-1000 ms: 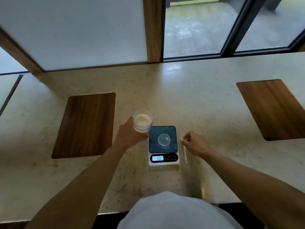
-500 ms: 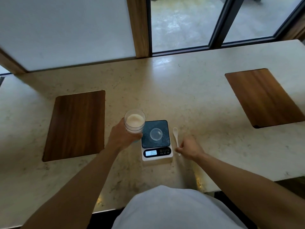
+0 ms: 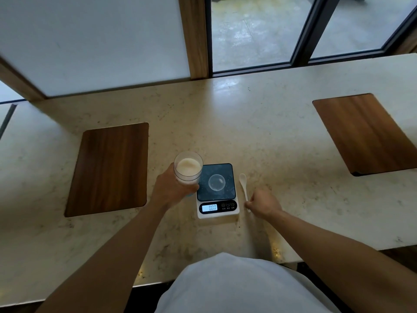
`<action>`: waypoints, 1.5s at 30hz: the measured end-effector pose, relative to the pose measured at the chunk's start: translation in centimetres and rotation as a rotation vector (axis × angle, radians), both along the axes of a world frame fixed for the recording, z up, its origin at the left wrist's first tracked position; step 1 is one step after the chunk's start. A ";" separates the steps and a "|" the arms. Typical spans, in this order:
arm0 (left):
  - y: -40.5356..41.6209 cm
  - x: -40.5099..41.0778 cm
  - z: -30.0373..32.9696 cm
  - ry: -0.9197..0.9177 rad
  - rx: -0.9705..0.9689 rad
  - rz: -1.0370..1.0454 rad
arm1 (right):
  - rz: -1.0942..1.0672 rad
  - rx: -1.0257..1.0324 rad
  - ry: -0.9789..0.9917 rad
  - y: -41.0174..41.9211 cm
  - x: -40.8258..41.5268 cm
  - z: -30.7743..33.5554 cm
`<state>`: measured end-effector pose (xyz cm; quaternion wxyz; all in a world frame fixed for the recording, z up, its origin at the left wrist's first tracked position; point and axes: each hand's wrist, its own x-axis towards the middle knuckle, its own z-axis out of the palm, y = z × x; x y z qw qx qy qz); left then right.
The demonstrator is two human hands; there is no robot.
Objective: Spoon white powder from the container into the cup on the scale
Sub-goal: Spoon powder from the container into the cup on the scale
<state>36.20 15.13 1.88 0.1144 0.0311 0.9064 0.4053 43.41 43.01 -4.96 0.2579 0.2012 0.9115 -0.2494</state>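
Clear container [image 3: 188,168] of white powder [image 3: 188,166] wrapped in left hand [image 3: 172,188] grip, just left of scale [image 3: 217,191] carrying empty cup [image 3: 216,182]; right hand [image 3: 264,202] pinching white spoon [image 3: 244,187] handle on desk [image 3: 270,141]. Scooping not begun; next, lifting spoon toward container

Clear plastic container [image 3: 188,169], glossy dark scale [image 3: 217,190] top, white plastic spoon [image 3: 244,185], polished marbled countertop [image 3: 259,136], wood-grain inlays [image 3: 108,168].

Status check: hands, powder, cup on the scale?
Left hand gripping powder container, beside scale. Right hand on spoon handle, spoon flat on counter. Cup on scale looks empty. Nothing blocking.
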 end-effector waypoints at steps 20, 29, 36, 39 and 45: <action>0.1 0.6 0.1 0.013 0.007 0.018 | -0.030 -0.107 0.061 -0.2 0.0 -1.0; 0.1 0.7 0.4 -0.020 -0.009 0.044 | -0.046 -0.179 0.279 0.2 -0.2 1.0; 0.1 0.9 0.5 -0.049 -0.029 0.020 | 0.113 -0.258 0.437 0.0 -1.3 5.0; 0.1 1.0 0.6 -0.048 -0.023 0.018 | 0.154 -0.292 0.514 -0.8 -1.9 6.9; -0.4 1.2 0.8 -0.037 -0.036 0.014 | 0.189 -0.401 0.654 -3.0 -3.0 10.0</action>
